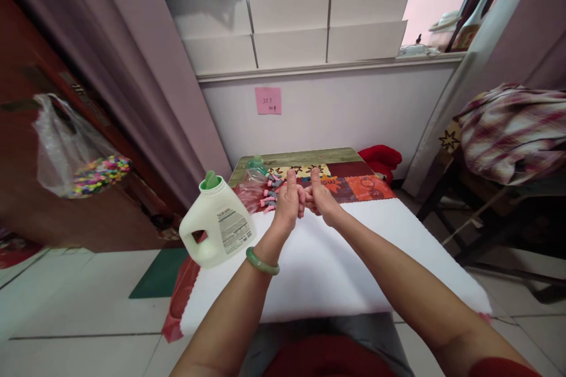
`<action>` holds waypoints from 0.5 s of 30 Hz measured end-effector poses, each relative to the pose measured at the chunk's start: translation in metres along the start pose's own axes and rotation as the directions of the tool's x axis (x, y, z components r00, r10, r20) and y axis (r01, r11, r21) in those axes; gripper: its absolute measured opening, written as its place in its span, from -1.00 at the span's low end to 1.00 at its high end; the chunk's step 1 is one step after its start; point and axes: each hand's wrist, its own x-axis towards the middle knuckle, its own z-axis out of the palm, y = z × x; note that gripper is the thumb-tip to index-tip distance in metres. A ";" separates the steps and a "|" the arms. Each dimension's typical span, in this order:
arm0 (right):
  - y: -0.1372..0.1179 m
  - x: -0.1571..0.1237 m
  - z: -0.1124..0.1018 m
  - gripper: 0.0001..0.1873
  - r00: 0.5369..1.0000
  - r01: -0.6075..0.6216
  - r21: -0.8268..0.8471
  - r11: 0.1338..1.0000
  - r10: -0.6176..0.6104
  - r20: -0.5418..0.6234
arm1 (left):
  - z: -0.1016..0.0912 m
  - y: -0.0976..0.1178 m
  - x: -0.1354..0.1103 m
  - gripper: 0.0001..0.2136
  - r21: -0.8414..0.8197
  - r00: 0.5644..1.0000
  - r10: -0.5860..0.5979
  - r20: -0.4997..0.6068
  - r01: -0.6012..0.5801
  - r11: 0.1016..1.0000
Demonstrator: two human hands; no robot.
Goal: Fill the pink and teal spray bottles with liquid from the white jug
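Note:
My left hand [289, 200] and my right hand [322, 197] meet over the far part of the white cloth [327, 265]. Both thumbs point up, the other fingers are curled in, and the fingertips of the two hands touch. Nothing shows in either hand. A green bangle circles my left wrist. To the left of my left hand stands a pale green jug [221, 224] with a handle, a printed label and a green piece in its mouth. Just behind my left hand lie clear bottles [250, 189] with pink and grey trigger heads [269, 199], partly hidden by it.
A patterned red cover [369, 187] lies at the table's far end. At left hangs a plastic bag [95, 171] of colourful small pieces. A plaid cloth [515, 129] is heaped at right. White boxes [292, 9] and a pink note [267, 101] are ahead.

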 end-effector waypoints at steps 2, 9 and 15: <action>0.006 0.001 0.000 -0.18 1.000 0.002 -0.006 1.000 -0.002 0.014 | 0.000 -0.005 -0.002 -0.26 -0.008 1.000 -0.013 0.001 0.013 1.000; 0.010 0.004 -0.002 -0.19 1.000 0.027 -0.024 0.999 -0.027 0.004 | 0.002 -0.008 -0.003 -0.26 0.035 1.000 -0.022 0.004 0.021 0.999; 0.048 0.006 -0.017 -0.27 0.998 0.001 -0.051 0.999 0.003 0.063 | -0.004 -0.045 -0.007 -0.36 0.197 0.994 -0.100 0.038 0.091 0.976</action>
